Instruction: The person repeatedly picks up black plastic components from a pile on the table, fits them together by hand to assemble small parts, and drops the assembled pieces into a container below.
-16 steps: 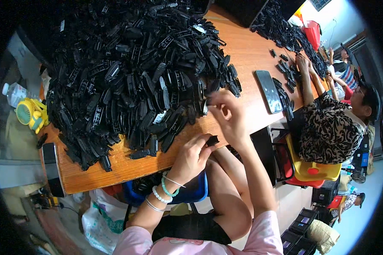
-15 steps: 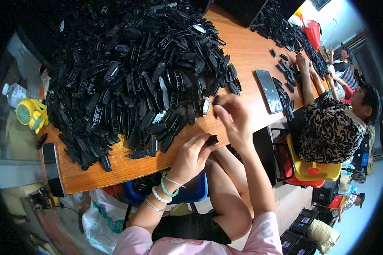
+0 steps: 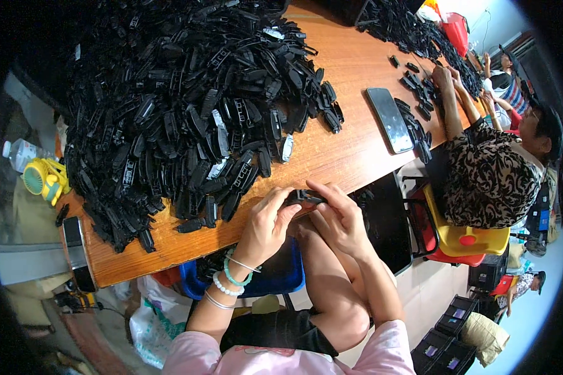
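A small black plastic part (image 3: 304, 197) is held between my two hands at the table's front edge. My left hand (image 3: 266, 226) pinches its left end between thumb and fingers, bracelets round the wrist. The fingers of my right hand (image 3: 344, 220) close on its right end, so part of it is hidden. Just beyond my hands, a big heap of similar black plastic parts (image 3: 187, 137) covers the left of the table. A few have silvery faces, such as one shiny part (image 3: 287, 148) at the heap's right edge.
The wooden table (image 3: 331, 159) carries a dark smartphone (image 3: 390, 120) to the right. A yellow fan (image 3: 45, 178) and a clear bottle (image 3: 22, 154) stand at far left. A blue-rimmed bin (image 3: 299, 269) sits below the edge. At right a seated co-worker (image 3: 481, 178) handles more black parts.
My right hand has come from the heap's edge down to my left hand and now grips the black part too. The view has shifted slightly.
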The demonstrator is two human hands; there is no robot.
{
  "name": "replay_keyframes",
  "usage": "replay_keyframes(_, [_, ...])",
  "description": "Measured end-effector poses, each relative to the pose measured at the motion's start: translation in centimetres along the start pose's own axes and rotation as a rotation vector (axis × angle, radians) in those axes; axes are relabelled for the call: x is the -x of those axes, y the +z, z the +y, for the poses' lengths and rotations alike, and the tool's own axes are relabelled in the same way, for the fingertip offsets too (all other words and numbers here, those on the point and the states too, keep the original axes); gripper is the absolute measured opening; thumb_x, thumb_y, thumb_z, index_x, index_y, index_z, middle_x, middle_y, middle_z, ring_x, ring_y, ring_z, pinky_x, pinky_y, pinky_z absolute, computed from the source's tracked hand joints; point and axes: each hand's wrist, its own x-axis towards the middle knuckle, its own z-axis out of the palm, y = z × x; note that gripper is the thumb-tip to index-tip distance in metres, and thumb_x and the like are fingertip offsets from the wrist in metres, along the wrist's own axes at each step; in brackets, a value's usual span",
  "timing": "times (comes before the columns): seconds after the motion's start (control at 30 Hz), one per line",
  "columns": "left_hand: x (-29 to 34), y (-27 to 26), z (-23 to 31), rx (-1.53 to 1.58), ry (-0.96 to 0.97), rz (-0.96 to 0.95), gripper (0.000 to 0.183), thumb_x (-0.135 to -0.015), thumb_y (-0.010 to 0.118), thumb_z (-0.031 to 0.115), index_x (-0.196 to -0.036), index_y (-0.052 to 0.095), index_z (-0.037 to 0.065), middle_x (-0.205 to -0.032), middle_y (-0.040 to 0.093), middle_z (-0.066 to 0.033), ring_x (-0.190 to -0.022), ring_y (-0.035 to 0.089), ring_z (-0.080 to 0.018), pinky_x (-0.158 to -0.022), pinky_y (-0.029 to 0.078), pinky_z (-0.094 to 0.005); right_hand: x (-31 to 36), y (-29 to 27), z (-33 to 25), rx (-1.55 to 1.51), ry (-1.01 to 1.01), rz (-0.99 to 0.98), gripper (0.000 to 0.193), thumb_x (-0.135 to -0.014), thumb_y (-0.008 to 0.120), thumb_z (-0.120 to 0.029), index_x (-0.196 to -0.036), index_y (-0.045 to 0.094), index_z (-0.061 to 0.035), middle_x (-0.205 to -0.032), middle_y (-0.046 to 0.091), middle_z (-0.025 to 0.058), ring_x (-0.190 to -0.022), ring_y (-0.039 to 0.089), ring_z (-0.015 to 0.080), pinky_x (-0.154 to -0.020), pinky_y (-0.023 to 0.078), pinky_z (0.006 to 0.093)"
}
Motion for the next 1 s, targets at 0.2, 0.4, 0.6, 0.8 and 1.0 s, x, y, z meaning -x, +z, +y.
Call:
replay_keyframes(0.2, [-0.4,-0.1,0.7,-0.043,0.031,-0.01,0.025,-0.09,0.057,0.012,-0.104,0.054,-0.008,-0.081,0.056,-0.0139,-0.059,0.056,-0.0203,-0.055,0.045,-0.0299,0.5,0.3,0.1,0.2,-0.019,-0.06,0.039,-0.079,0.053,0.007,-0.118,0.051,0.0028,-0.092,0.054,0.0191,-0.085,0.056,0.0358,-0.074,0.046,0.0353])
replay_keyframes(0.4, [-0.4,0.2,0.6,-0.14,0.051,0.08,0.022,-0.086,0.058,0.008,-0.1,0.057,-0.009,-0.085,0.06,-0.0227,-0.079,0.06,-0.0392,-0.066,0.048,-0.0404,0.7,1.9,1.4,0.361,-0.148,-0.04,0.044,-0.075,0.053,0.007,-0.119,0.049,0.0039,-0.094,0.054,0.0185,-0.086,0.056,0.0357,-0.072,0.047,0.0386])
replay_keyframes(0.6, [-0.2,1.1,1.8,-0.014,-0.038,0.089,0.033,-0.086,0.064,0.015,-0.109,0.059,-0.008,-0.091,0.057,-0.0117,-0.073,0.058,-0.0157,-0.062,0.046,-0.0246,1.2,2.4,0.1,0.304,-0.187,0.229,0.046,-0.077,0.051,0.011,-0.122,0.054,-0.0021,-0.106,0.054,0.0192,-0.083,0.058,0.0322,-0.072,0.049,0.0355])
replay_keyframes(0.8, [0.2,3.6,3.1,0.463,-0.359,0.11,0.029,-0.088,0.061,0.011,-0.11,0.058,-0.008,-0.094,0.057,-0.0057,-0.074,0.057,-0.0099,-0.064,0.048,-0.0216,2.2,1.4,0.6,0.229,-0.096,0.34,0.044,-0.069,0.059,0.008,-0.111,0.063,-0.007,-0.107,0.056,0.0153,-0.086,0.059,0.031,-0.074,0.05,0.0369])
replay_keyframes(1.0, [1.1,3.2,3.1,0.881,-0.499,0.157,0.029,-0.088,0.058,0.007,-0.116,0.057,-0.002,-0.096,0.061,-0.0044,-0.076,0.055,-0.0087,-0.068,0.045,-0.021,2.6,0.8,-0.6,0.133,-0.106,0.337,0.042,-0.077,0.062,0.001,-0.118,0.058,-0.0049,-0.103,0.056,0.0156,-0.084,0.057,0.0325,-0.073,0.048,0.0347])
